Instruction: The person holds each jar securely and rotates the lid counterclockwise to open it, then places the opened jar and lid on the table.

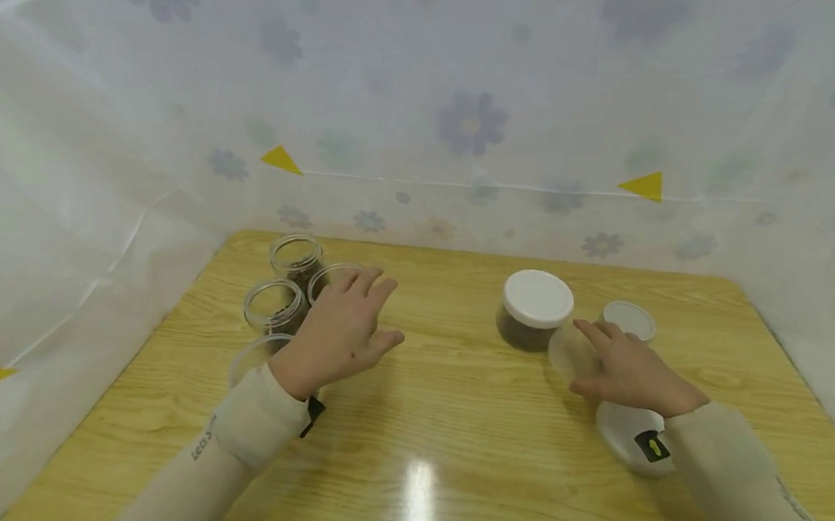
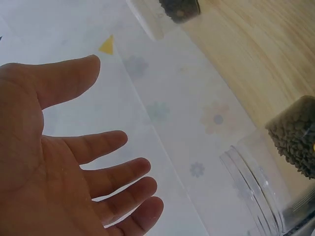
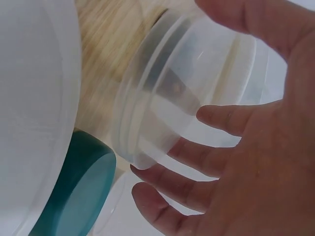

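My left hand point(image 1: 342, 324) hovers by several clear jars at the left, fingers spread, nothing held. The left wrist view shows its bare palm and a jar with brown pellets point(image 2: 295, 137). An open jar point(image 1: 276, 305) with dark contents stands beside the hand; a nearer one point(image 1: 251, 358) is partly hidden by the arm. At the right, my right hand point(image 1: 630, 371) has its fingers extended by a translucent round plastic piece point(image 3: 152, 93) with a ridged rim. Fingertips overlap this piece; firm contact is unclear. A jar with a white lid point(image 1: 538, 299) and dark contents stands just left of it.
A smaller white-topped container point(image 1: 629, 320) sits behind my right hand, and a white round lid point(image 1: 628, 432) lies partly under that wrist. Something teal point(image 3: 78, 182) shows in the right wrist view. Flower-printed sheeting point(image 1: 472, 126) encloses the wooden table point(image 1: 435, 409).
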Demonstrator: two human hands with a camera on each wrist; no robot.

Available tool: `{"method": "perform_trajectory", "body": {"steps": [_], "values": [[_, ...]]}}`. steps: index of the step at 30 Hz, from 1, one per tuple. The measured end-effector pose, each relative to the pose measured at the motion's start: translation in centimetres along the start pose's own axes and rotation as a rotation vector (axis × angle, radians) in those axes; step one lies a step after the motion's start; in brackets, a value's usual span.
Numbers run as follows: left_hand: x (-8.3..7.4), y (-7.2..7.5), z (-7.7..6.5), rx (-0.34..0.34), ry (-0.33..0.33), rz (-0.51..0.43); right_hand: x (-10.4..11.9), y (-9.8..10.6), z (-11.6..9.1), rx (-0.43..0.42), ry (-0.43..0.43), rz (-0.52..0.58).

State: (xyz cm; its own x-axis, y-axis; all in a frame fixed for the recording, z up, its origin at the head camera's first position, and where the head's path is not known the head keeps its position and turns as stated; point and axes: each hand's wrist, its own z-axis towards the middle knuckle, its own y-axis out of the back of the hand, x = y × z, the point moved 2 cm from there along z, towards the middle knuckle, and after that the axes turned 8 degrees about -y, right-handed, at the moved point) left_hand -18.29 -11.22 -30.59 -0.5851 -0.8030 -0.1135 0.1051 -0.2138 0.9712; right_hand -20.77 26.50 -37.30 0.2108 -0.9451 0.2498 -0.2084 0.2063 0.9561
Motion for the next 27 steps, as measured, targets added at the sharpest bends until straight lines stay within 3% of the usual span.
{"method": "perform_trajectory", "body": {"steps": [6,20,27], "values": [[-0.4,-0.5,0.3,-0.013,-0.026,0.012,0.5,-0.1,0.9,0.020,-0.004,-0.007],[-1.6,-1.7,1.0,0.065,-0.020,-0.067,0.2,-1.0,4.2,0.088,-0.075,-0.062],[-2.2,-2.3,1.4,0.084,-0.036,-0.058,-0.3,-1.4,4.7,0.101,-0.108,-0.091]]}}
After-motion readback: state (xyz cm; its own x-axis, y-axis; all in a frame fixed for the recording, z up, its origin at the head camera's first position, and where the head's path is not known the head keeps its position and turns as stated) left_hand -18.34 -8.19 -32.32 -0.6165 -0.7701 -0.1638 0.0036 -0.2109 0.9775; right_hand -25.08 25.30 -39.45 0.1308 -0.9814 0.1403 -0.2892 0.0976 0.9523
